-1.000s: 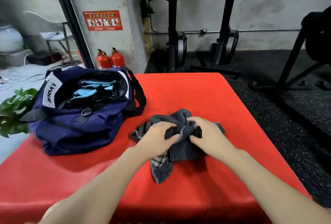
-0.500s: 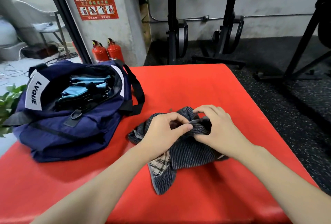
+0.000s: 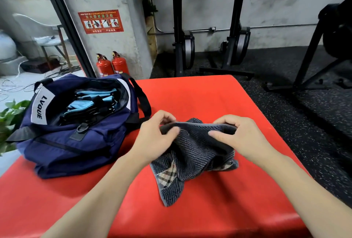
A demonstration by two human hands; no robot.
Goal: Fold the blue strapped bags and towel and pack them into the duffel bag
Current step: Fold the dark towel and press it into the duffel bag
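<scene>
A dark grey striped towel (image 3: 196, 154) with plaid corner patches lies bunched in the middle of the red mat (image 3: 200, 97). My left hand (image 3: 154, 136) pinches its upper edge on the left, and my right hand (image 3: 240, 135) pinches the same edge on the right, holding it stretched a little above the mat. The lower corners hang down onto the mat. The navy duffel bag (image 3: 72, 142) stands open at the left, with the light blue strapped bags (image 3: 91, 100) folded inside it.
A green plant (image 3: 9, 121) sits at the mat's left edge. Two red fire extinguishers (image 3: 111, 65) stand behind the duffel by a concrete pillar. Black gym machines (image 3: 234, 28) stand on the dark rubber floor beyond and to the right of the mat.
My hands were together on the bunched towel; they have moved apart along its top edge and lifted it, spreading the cloth wider.
</scene>
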